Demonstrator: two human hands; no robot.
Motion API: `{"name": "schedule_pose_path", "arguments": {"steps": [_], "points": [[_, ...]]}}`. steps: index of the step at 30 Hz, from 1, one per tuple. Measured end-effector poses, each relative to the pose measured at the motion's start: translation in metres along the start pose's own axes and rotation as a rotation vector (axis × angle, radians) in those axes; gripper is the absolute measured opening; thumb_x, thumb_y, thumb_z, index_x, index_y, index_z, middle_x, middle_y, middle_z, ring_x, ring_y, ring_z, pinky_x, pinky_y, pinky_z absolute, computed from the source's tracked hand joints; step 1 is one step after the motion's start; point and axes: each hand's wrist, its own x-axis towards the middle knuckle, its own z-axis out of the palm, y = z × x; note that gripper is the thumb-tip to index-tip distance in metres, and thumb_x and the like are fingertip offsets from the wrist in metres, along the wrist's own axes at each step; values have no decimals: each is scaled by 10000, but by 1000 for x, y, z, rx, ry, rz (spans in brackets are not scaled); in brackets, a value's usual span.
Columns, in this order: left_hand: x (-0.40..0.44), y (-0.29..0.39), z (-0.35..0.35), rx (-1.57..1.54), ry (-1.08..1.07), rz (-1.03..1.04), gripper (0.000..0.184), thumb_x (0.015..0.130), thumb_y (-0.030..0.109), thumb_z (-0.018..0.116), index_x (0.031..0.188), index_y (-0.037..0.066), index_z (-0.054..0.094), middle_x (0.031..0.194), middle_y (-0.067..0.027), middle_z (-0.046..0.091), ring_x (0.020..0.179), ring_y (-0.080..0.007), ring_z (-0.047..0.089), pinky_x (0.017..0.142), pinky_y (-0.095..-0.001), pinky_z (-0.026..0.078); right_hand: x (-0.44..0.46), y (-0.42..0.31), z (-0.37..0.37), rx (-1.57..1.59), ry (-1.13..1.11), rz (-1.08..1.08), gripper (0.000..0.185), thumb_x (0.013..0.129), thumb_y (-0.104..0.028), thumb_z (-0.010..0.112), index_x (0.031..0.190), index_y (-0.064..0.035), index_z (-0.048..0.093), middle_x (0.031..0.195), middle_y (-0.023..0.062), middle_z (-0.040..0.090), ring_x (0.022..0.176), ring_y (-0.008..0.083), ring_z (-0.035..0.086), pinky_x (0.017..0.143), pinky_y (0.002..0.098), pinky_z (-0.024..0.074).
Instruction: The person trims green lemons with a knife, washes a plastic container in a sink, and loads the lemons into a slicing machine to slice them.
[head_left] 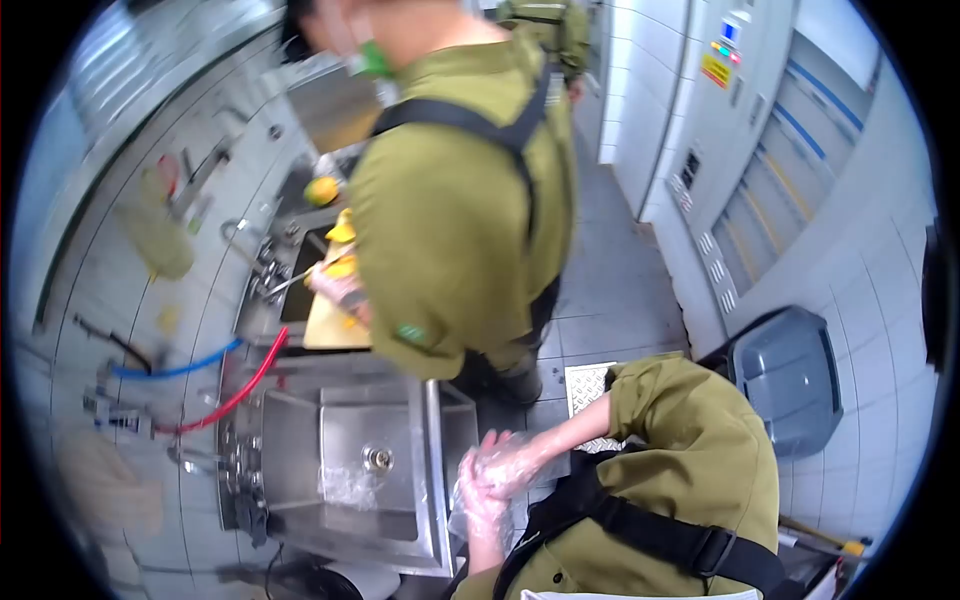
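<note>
Head view: a steel sink [365, 420] has a clear patch [350, 488], water or plastic, unclear which, near its drain [378, 459]; a grey plastic bin [787, 375] stands to the right; clear plastic gloves [520, 466], thin and wrinkled, cover the right hand [502, 472] and left hand [484, 512], just beside the sink; the hands touch, the left's fingers [466, 472] nearly straight; whether either hand's fingers grip anything, I cannot tell.
</note>
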Motion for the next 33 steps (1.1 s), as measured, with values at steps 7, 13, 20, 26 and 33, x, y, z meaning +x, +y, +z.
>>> {"name": "schedule_pose_path", "arguments": {"steps": [7, 13, 20, 26, 33], "points": [[197, -140, 138, -8, -84, -252, 709, 815, 529, 443, 1330, 84, 244, 1334, -173, 326, 1204, -318, 361, 985, -467, 306, -221, 141, -12, 100, 424, 350, 244, 791, -267, 525, 918, -59, 527, 754, 83, 555, 775, 188, 505, 661, 344, 400], [379, -306, 271, 64, -313, -589, 685, 844, 560, 361, 1378, 178, 167, 1333, -166, 339, 1227, -302, 343, 978, -424, 306, -417, 278, -41, 140, 811, 519, 172, 781, -193, 540, 789, -21, 527, 625, 91, 523, 613, 179, 503, 554, 313, 393], [531, -321, 383, 462, -550, -327, 648, 847, 551, 382, 1372, 203, 231, 1365, -93, 323, 1277, -208, 266, 1014, -396, 228, -494, 392, -147, 435, 1175, 423, 155, 760, -108, 566, 645, -18, 512, 528, 53, 463, 491, 121, 428, 462, 288, 359], [712, -220, 428, 905, -61, 327, 475, 819, 319, 543, 1222, 86, 451, 1210, -91, 488, 1114, -180, 455, 959, -360, 327, -452, 542, -284, 338, 1004, 466, 188, 782, -171, 558, 674, -17, 558, 522, 92, 508, 500, 131, 495, 498, 286, 410], [780, 48, 442, 705, 722, 1318, 183, 813, 44, 493, 981, -2, 552, 904, -107, 578, 832, -182, 537, 776, -301, 433, -384, 697, -505, 108, 592, 529, 338, 808, -341, 502, 921, -31, 576, 810, 171, 612, 772, 286, 601, 706, 365, 460]]}}
